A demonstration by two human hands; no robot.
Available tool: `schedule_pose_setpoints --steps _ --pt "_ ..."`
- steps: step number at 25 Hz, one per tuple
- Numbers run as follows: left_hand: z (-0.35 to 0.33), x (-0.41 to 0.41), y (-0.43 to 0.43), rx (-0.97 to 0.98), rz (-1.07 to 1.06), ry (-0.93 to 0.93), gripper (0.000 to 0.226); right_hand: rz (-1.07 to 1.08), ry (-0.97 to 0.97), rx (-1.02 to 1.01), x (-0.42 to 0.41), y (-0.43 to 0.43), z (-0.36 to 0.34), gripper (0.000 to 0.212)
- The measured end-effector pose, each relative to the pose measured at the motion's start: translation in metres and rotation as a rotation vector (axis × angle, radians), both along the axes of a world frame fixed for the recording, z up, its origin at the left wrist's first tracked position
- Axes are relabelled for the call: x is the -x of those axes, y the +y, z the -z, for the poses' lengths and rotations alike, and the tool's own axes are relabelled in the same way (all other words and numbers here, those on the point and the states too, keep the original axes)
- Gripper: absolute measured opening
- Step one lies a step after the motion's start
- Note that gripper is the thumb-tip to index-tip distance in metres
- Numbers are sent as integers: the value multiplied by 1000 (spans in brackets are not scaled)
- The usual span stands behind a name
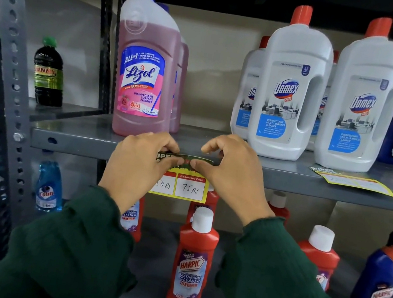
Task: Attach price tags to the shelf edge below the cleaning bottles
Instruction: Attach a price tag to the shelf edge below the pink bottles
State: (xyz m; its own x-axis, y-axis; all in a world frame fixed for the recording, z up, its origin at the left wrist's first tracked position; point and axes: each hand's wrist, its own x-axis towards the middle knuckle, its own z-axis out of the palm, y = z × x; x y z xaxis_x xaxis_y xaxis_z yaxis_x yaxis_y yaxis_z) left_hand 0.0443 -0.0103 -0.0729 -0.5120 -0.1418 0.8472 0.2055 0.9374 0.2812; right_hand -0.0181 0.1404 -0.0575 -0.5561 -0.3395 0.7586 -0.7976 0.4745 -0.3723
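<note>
Two dark green sleeves [63, 251] reach in from below. The left hand [135, 164] and the right hand [232, 178] each pinch the top strip of one yellow price tag [189, 186], each grip closed on it against the grey shelf edge [74, 144], just below the pink Lizol bottle [145, 62]. A second price tag [352, 180] lies flat on the shelf further right, beneath two front white Domex bottles [291, 86].
</note>
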Motion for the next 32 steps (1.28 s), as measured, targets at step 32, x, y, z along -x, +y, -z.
schedule_pose_setpoints --steps 32 --pt "-10 0 36 -14 -104 62 40 -162 -125 85 11 66 -20 35"
